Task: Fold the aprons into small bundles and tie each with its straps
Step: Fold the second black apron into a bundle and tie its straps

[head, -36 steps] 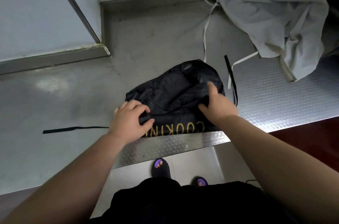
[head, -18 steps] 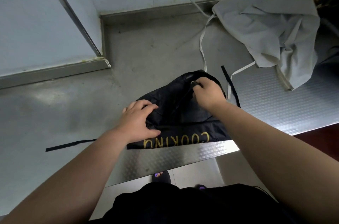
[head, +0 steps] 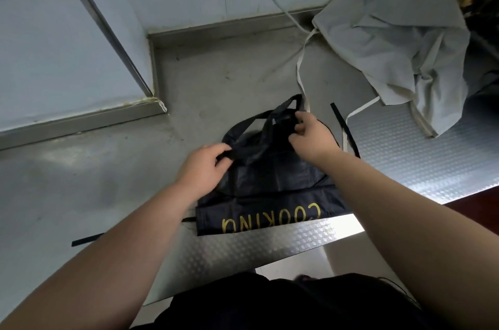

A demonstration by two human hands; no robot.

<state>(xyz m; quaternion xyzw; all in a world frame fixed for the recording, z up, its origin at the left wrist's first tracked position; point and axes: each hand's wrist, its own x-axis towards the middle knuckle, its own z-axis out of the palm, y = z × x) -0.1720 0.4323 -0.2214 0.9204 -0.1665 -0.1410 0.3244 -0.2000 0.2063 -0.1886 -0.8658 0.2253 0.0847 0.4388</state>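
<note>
Found the black apron (head: 270,181) partly folded on the steel counter (head: 108,173), close to the front edge, gold lettering (head: 272,219) upside down along the near hem. Saw the left hand (head: 201,167) at the apron's left side, fingers and thumb curled round a bunched piece of the dark cloth. Saw the right hand (head: 313,137) at the far right corner of the bundle, fingertips pinching black fabric just below the neck loop (head: 293,101), itself raised off the counter. Could not settle, dark on dark, on the loop itself or only the cloth beside it as the thing pinched.

Noted one black strap (head: 86,239) trailing flat to the left from under the left forearm. Noted another black strap (head: 344,128) lying straight on the counter just right of the right hand.

Spotted the pale grey apron (head: 391,46) heaped in loose folds at the far right, apart from the black one. Followed its white strap (head: 298,73) down the counter to a point just beside the neck loop. Picked out a second white strap (head: 361,109) bending back toward the straight black one and ending alongside it.

Caught dark clothing (head: 270,302) at the bottom edge and pale wall panels (head: 54,32) behind the counter.
</note>
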